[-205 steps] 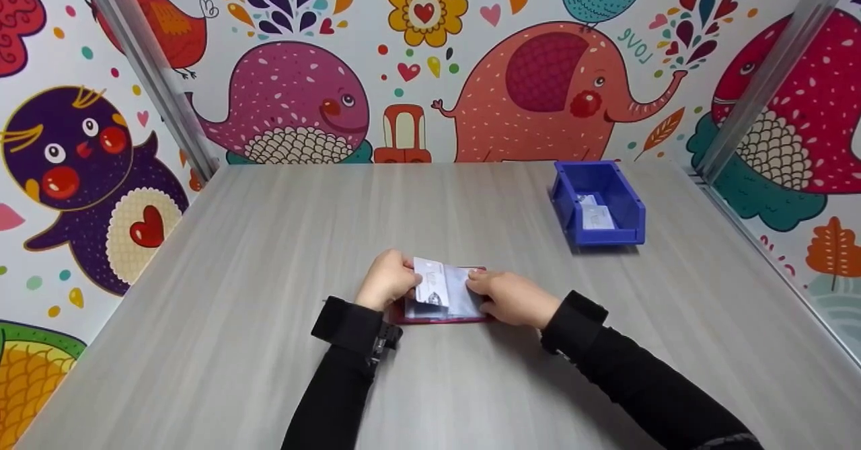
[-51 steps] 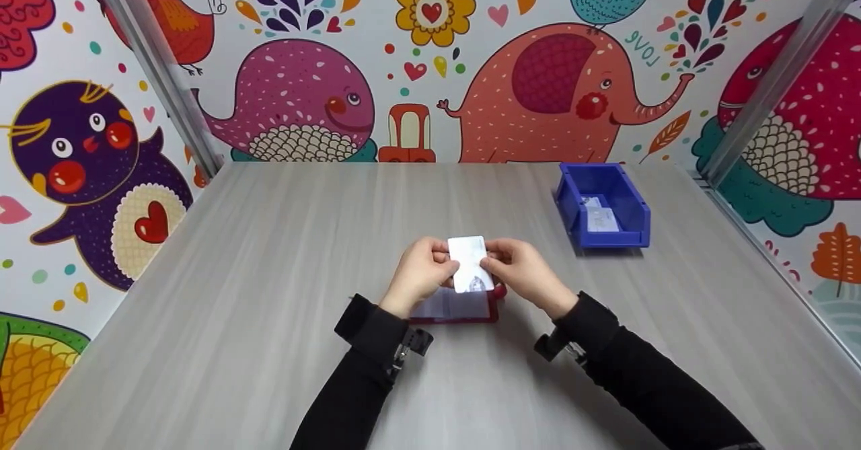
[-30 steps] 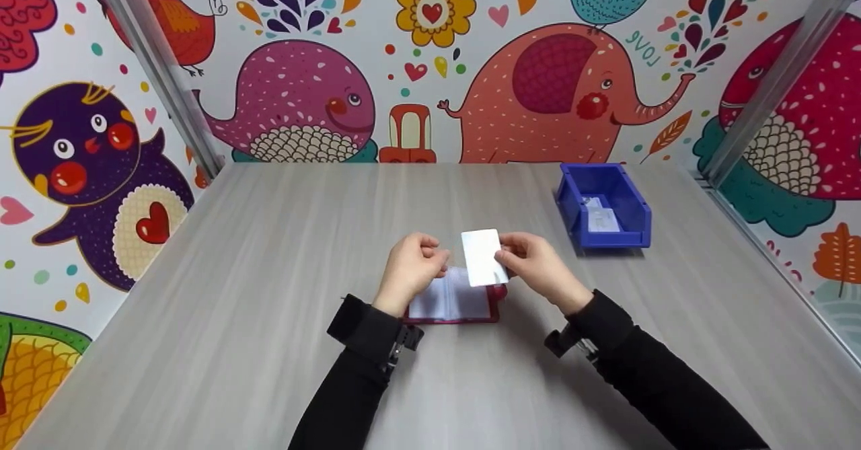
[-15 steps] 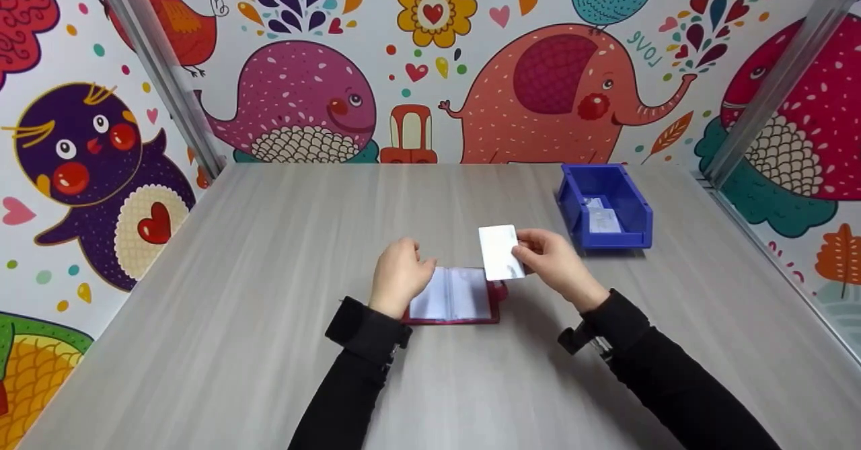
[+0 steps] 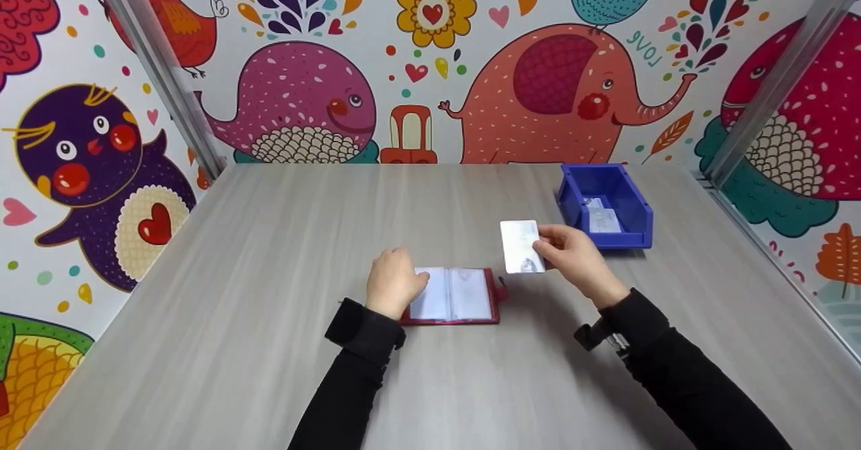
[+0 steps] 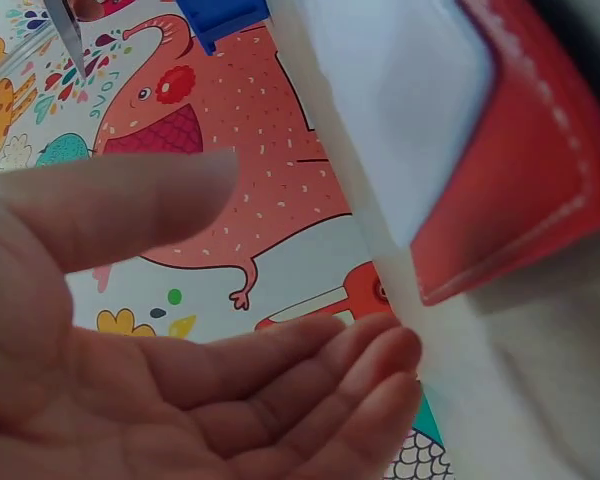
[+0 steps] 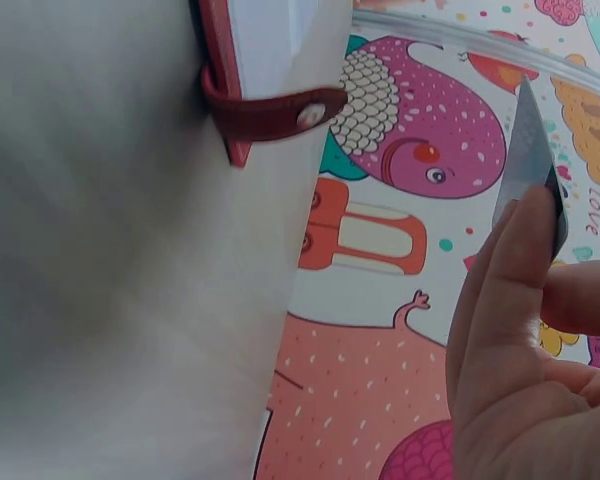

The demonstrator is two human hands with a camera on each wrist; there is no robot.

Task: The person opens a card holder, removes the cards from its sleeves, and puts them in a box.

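In the head view, my right hand (image 5: 575,258) pinches a white card (image 5: 521,247) by its right edge, above the table. The right wrist view shows the card (image 7: 532,150) nearly edge-on between thumb and fingers. A red card holder (image 5: 496,298) lies spread on the table with clear sleeves on both sides. Over its left edge hovers my left hand (image 5: 393,282), holding nothing. Its thumb and loosely bent fingers stand apart in the left wrist view, near the holder's red corner (image 6: 520,190). The holder's snap strap (image 7: 280,112) sticks out at its right side.
A blue bin (image 5: 635,238) stands at the back right, just behind my right hand, with a few white cards (image 5: 603,220) inside. A wall with printed cartoon animals closes off the table's (image 5: 282,235) back and sides.
The card came out of the holder's sleeve and was held by both hands. My left hand let go and drew back left; my right hand carried the card right, towards the bin.
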